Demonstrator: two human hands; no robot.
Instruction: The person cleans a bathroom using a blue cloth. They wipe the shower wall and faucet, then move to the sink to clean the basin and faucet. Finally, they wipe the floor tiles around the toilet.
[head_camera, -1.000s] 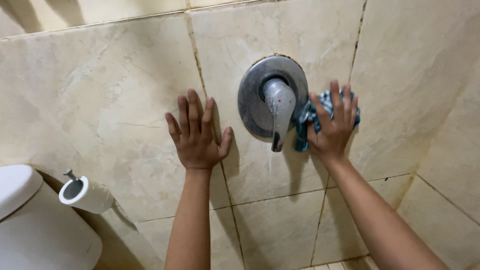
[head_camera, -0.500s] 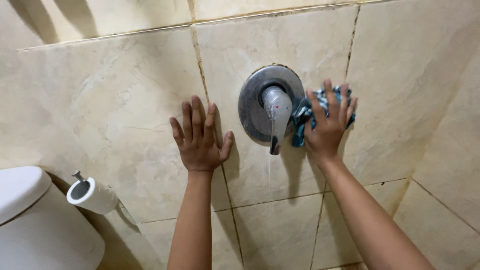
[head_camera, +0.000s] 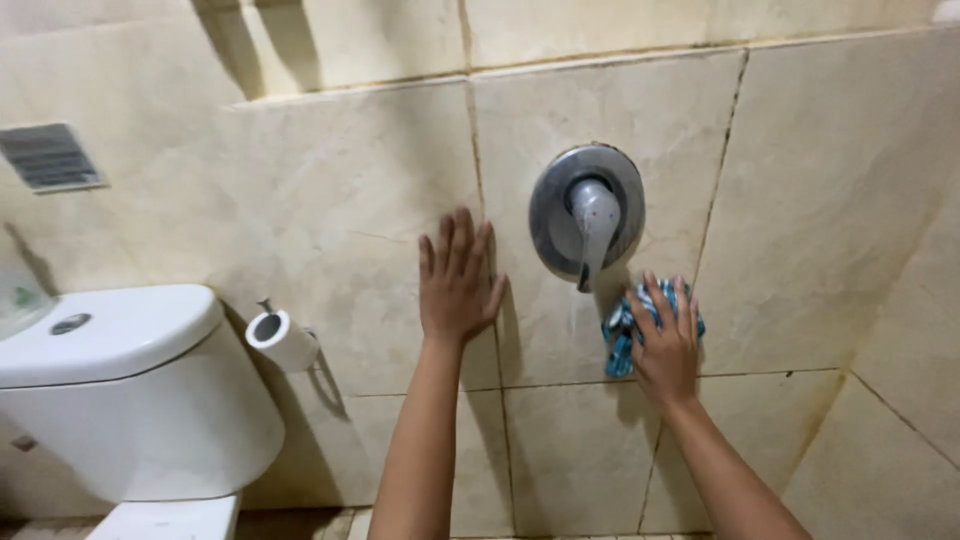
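My right hand (head_camera: 664, 338) presses a blue and white patterned cloth (head_camera: 616, 335) flat against the beige wall tile, just below and right of a round metal shower valve (head_camera: 587, 212) with a lever handle pointing down. My left hand (head_camera: 457, 277) lies flat on the tile left of the valve, fingers spread and pointing up, holding nothing. A dark grout line runs between the two hands.
A white toilet tank (head_camera: 120, 390) stands at the lower left. Beside it a toilet paper roll (head_camera: 281, 340) hangs on a wall holder. A small grey vent plate (head_camera: 50, 157) sits on the wall at the upper left. Another tiled wall meets this one at the right.
My right hand has slid the cloth down from beside the valve to below it. The view has tilted and pulled back, showing more of the toilet. My left hand stays on the tile.
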